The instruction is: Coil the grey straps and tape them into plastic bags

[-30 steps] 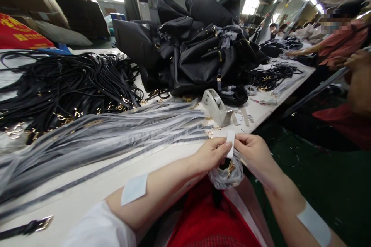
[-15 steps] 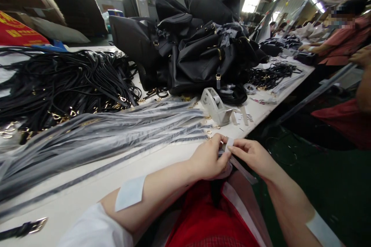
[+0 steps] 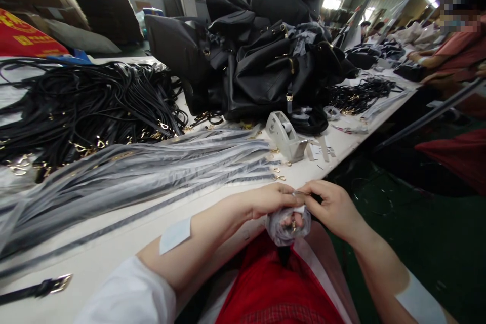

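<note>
My left hand (image 3: 275, 201) is closed around a strap coiled into a ring and covered in clear plastic film (image 3: 279, 233). Its fingers show through the coil's opening, beside a bit of gold-coloured metal. At the coil's upper edge, my right hand (image 3: 330, 207) pinches with thumb and finger, meeting the left fingertips. A small white piece, like tape (image 3: 299, 209), lies on the coil there; the right fingertips partly cover it. Beyond my hands stands a grey tape dispenser (image 3: 283, 136). Plastic-sleeved straps (image 3: 182, 167) with gold clips stretch across the table to the left.
Black bags (image 3: 258, 66) are heaped at the back of the table (image 3: 152, 233). Loose black straps (image 3: 94, 101) pile up at the left, and a buckled strap (image 3: 38, 288) lies near the front. A co-worker (image 3: 451, 50) is at the far right. Metal bars cross the right side.
The coil has turned up so its ring shape faces me. The whitish strip held between my fingers now sits against the coil's edge, and the loose film end no longer hangs below my right hand.
</note>
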`<state>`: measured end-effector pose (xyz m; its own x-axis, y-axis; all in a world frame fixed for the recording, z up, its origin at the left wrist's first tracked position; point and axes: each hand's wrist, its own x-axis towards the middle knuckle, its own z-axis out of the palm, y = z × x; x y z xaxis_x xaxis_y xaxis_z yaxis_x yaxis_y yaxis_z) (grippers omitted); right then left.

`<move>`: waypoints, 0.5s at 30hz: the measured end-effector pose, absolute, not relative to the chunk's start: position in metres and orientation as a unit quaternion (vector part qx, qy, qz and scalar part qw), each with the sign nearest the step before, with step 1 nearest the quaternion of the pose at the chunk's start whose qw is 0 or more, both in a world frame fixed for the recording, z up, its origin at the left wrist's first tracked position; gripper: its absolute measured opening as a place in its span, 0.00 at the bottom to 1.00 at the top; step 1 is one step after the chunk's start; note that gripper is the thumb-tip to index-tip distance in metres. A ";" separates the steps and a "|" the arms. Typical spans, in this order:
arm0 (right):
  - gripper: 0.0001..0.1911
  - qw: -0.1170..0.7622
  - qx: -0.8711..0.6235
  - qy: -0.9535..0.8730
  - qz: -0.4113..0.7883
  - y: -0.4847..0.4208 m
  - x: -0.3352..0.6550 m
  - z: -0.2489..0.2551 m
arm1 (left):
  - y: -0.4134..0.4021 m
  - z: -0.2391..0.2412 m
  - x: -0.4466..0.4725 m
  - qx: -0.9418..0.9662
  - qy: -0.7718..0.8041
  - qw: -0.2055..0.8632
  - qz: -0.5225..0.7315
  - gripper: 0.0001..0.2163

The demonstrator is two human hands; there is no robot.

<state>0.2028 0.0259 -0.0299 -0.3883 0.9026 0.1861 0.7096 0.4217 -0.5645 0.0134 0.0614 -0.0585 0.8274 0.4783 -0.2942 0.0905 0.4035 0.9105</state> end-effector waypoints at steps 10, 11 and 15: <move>0.20 0.266 -0.406 -0.850 0.206 0.021 0.205 -0.029 | 0.077 -0.056 0.002 0.431 0.246 0.843 0.208 0.17; 0.19 0.281 -0.407 -0.841 0.220 0.020 0.205 -0.030 | 0.076 -0.055 0.002 0.434 0.251 0.840 0.209 0.15; 0.13 0.335 -0.437 -0.783 0.291 0.027 0.214 -0.031 | 0.074 -0.052 0.003 0.442 0.250 0.835 0.211 0.12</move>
